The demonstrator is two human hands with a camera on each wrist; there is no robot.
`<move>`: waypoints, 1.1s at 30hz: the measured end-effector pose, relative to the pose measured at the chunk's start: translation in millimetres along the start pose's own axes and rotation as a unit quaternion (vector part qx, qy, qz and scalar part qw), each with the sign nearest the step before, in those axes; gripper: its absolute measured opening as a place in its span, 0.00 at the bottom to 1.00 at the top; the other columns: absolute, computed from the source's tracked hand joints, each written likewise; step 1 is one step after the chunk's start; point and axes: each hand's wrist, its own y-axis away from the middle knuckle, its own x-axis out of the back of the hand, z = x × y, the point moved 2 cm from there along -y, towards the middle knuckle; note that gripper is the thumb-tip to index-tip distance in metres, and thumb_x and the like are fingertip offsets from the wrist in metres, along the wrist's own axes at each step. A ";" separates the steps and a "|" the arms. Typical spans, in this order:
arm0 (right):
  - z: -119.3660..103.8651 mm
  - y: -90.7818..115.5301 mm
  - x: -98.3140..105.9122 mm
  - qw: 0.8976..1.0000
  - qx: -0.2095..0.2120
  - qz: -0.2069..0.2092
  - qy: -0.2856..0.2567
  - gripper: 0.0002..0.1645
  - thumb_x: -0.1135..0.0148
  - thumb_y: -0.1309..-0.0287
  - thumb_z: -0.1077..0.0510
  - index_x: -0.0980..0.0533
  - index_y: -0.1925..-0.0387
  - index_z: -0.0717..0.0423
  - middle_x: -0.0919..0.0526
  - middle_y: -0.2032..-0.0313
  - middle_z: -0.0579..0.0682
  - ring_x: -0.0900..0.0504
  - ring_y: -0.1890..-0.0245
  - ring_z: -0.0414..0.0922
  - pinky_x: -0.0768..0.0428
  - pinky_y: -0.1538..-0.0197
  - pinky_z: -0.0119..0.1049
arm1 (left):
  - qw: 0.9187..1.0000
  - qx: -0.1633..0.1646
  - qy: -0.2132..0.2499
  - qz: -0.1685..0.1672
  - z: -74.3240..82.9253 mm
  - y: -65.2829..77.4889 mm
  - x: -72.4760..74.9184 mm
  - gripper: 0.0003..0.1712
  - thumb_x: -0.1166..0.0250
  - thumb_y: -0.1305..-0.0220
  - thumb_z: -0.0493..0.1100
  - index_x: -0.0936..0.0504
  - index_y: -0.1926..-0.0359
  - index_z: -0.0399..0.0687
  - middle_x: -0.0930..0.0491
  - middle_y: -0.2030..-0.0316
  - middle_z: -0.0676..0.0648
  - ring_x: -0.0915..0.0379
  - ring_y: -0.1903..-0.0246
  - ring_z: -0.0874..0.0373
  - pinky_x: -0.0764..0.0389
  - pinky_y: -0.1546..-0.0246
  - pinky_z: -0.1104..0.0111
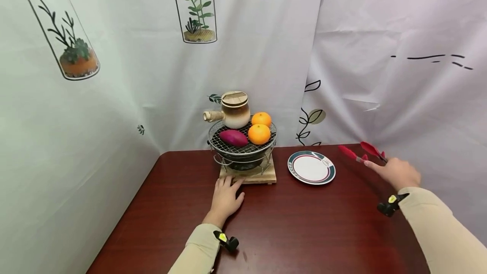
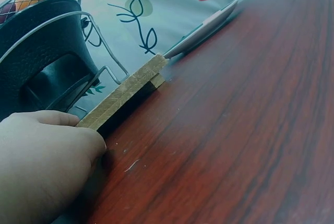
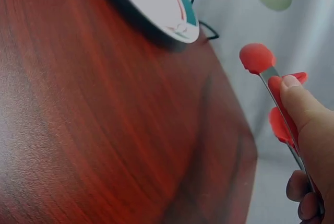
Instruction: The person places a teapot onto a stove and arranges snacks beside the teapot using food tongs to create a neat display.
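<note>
My right hand [image 1: 401, 174] grips a pair of red-tipped tongs [image 3: 282, 96] above the table's far right corner. The tongs' two ends stand apart with nothing between them. At the wooden board [image 1: 262, 176], my left hand [image 1: 224, 200] touches the front edge with its fingers spread. On that board stands a black stove [image 2: 47, 51] in a wire frame, topped by a mesh grill [image 1: 243, 150]. The grill carries a purple sweet potato [image 1: 233, 138], two oranges [image 1: 259, 134] and a lidded clay pot [image 1: 236, 115] with a side handle.
A white plate [image 1: 311, 167] with a green rim lies on the dark red table [image 1: 296, 219], between the stove and the tongs. Behind the table and along its left side hangs a pale curtain [image 1: 266, 54] printed with plants.
</note>
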 end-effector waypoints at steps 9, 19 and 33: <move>18.3 -1.0 -17.9 0.999 -0.026 -0.019 0.003 0.60 0.54 0.45 0.15 0.24 0.61 0.73 0.21 0.73 0.67 0.22 0.70 0.64 0.26 0.75 0.51 | 1.000 -0.003 0.002 0.006 3.8 0.3 -1.1 0.27 0.30 0.39 0.48 0.18 0.38 0.57 0.27 0.41 0.39 0.34 0.39 0.38 0.37 0.35 0.40; 21.3 -2.2 -28.9 0.999 -0.037 -0.016 0.007 0.63 0.55 0.45 0.15 0.30 0.51 0.77 0.22 0.67 0.73 0.22 0.67 0.68 0.26 0.74 0.53 | 1.000 0.003 -0.007 -0.008 2.2 -3.3 1.0 0.28 0.31 0.39 0.50 0.19 0.36 0.58 0.27 0.40 0.39 0.36 0.38 0.39 0.39 0.34 0.41; 28.3 2.3 -58.3 0.999 -0.050 0.008 0.005 0.67 0.56 0.41 0.17 0.38 0.38 0.80 0.28 0.56 0.83 0.22 0.65 0.69 0.25 0.78 0.48 | 1.000 0.002 -0.008 -0.011 0.8 -1.5 0.9 0.28 0.30 0.39 0.50 0.19 0.36 0.58 0.27 0.40 0.39 0.35 0.38 0.38 0.38 0.34 0.41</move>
